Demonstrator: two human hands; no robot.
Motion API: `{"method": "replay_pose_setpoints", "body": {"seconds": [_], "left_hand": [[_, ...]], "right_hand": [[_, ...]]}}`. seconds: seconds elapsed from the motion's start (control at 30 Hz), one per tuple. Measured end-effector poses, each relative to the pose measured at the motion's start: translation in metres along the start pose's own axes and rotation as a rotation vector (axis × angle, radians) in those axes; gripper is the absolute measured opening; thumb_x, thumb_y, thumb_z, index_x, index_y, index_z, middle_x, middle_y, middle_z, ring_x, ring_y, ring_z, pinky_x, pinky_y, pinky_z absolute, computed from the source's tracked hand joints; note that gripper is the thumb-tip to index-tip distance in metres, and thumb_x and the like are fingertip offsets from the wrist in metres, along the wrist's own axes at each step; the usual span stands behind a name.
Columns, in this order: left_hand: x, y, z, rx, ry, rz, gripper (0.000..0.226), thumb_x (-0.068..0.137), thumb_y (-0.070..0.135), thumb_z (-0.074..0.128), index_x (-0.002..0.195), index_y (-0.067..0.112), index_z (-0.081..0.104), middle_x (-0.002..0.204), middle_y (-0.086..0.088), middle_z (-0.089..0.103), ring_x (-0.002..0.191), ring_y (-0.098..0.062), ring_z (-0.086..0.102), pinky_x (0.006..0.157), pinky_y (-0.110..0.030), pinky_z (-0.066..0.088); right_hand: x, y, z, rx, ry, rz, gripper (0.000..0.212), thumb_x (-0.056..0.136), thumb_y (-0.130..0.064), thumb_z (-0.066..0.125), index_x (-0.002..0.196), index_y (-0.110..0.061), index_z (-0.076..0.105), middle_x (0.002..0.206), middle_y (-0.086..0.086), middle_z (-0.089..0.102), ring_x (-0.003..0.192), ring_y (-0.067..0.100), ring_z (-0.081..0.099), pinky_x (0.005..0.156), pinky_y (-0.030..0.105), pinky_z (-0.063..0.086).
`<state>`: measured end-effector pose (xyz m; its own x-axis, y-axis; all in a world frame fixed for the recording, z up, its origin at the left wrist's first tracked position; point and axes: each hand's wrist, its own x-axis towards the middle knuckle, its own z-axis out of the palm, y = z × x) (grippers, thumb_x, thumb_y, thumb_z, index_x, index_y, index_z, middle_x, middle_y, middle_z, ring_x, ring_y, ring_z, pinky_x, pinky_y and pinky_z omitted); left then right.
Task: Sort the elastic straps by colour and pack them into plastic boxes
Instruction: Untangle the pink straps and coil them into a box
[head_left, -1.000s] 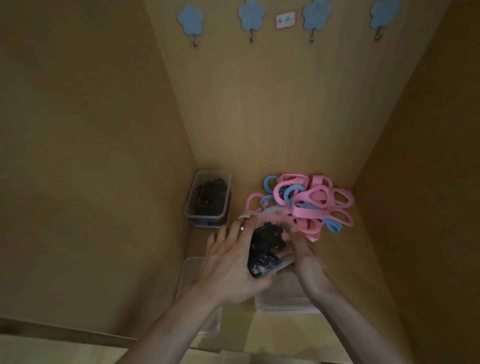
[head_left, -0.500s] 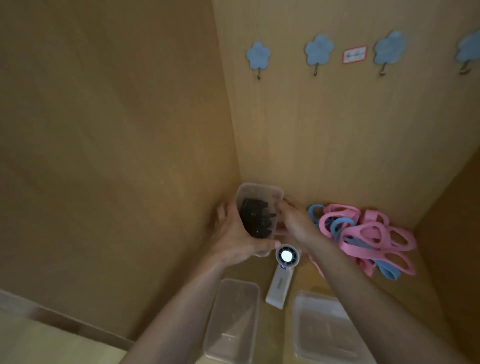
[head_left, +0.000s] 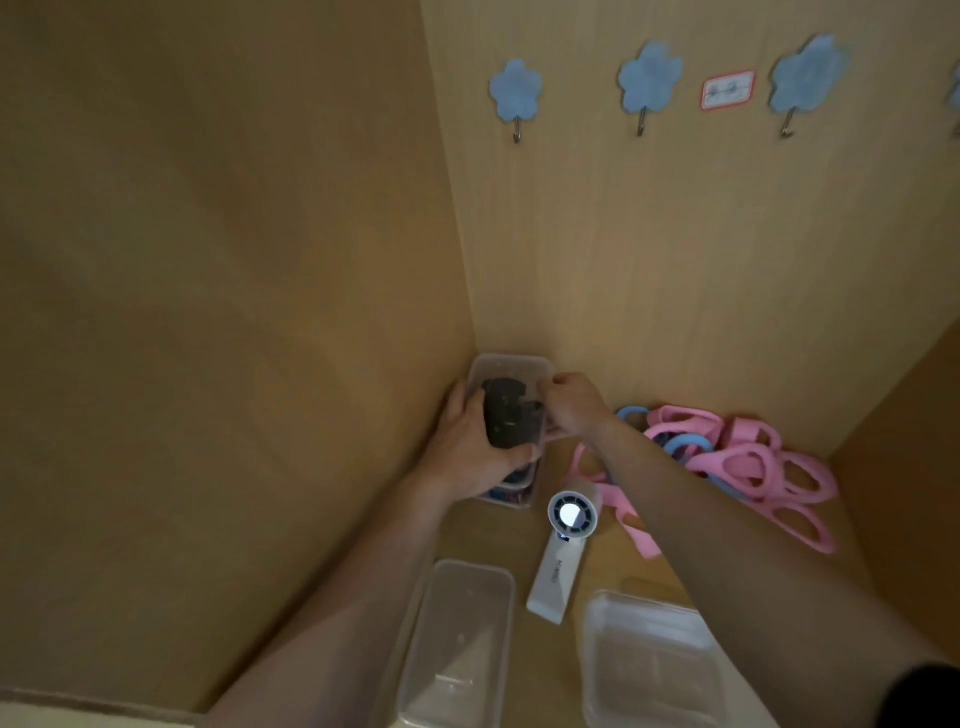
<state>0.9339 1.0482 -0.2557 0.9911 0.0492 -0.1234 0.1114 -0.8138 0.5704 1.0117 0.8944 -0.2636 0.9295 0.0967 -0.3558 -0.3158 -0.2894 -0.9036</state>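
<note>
A clear plastic box filled with black straps sits in the back left corner, on top of another clear box whose near end shows below it. My left hand grips the upper box's left side, thumb across its near end. My right hand holds its right rim with curled fingers. A tangled pile of pink and blue straps lies on the shelf to the right, partly behind my right forearm.
Two empty clear boxes stand at the front. A white hand-held fan lies between them and the stacked boxes. Wooden walls close in on the left, back and right. Blue flower hooks hang on the back wall.
Both hands have carried the box of black straps from the middle of the shelf to the back left corner, onto the box there. The fan has come into view.
</note>
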Motion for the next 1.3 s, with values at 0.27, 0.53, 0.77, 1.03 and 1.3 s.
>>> {"method": "replay_pose_setpoints", "body": {"seconds": [0.27,0.53,0.77,1.03,1.3], "left_hand": [[-0.025,0.022,-0.009,0.070,0.157,0.158,0.096,0.083,0.052,0.068,0.158,0.017,0.018,0.165,-0.004,0.015,0.152,-0.023,0.009,0.125,-0.039,0.014],[-0.126,0.028,0.052,-0.288,0.098,0.321,0.026,0.086,0.021,0.064,0.112,0.024,0.064,0.109,0.013,0.065,0.099,-0.002,0.061,0.081,-0.015,0.047],[-0.155,0.008,0.131,0.172,-0.277,0.495,0.109,0.070,0.084,0.056,0.157,0.030,0.019,0.166,0.007,0.003,0.153,-0.011,-0.006,0.126,-0.036,0.010],[-0.159,0.005,0.156,0.175,-0.291,0.542,0.123,0.063,0.087,0.059,0.158,0.024,0.012,0.161,0.008,0.009,0.151,-0.011,0.003,0.125,-0.029,0.011],[-0.172,0.018,0.162,0.165,-0.326,0.538,0.126,0.057,0.090,0.062,0.155,0.030,0.011,0.155,0.017,0.008,0.147,-0.002,0.002,0.123,-0.025,0.013]], "right_hand": [[-0.014,0.015,-0.034,0.040,0.153,-0.088,0.032,0.096,-0.038,0.052,0.077,-0.015,0.061,0.078,0.013,0.067,0.071,0.029,0.065,0.074,0.043,0.055],[-0.138,0.108,-0.110,0.145,0.351,-0.142,0.028,0.091,0.002,0.057,0.071,-0.016,0.067,0.062,0.000,0.067,0.060,0.012,0.062,0.065,0.030,0.049],[-0.218,0.213,-0.101,-0.412,0.459,-0.124,0.032,0.090,-0.012,0.064,0.121,-0.021,0.065,0.123,0.001,0.058,0.111,0.018,0.057,0.094,0.018,0.041],[-0.252,0.238,-0.085,-0.442,0.311,-0.141,0.055,0.095,-0.033,0.043,0.149,-0.024,0.041,0.144,-0.008,0.041,0.135,0.010,0.040,0.114,0.022,0.030],[-0.209,0.220,-0.117,-0.446,0.472,-0.179,0.027,0.085,-0.025,0.056,0.108,-0.016,0.065,0.118,0.000,0.055,0.116,0.023,0.055,0.100,0.031,0.045]]}}
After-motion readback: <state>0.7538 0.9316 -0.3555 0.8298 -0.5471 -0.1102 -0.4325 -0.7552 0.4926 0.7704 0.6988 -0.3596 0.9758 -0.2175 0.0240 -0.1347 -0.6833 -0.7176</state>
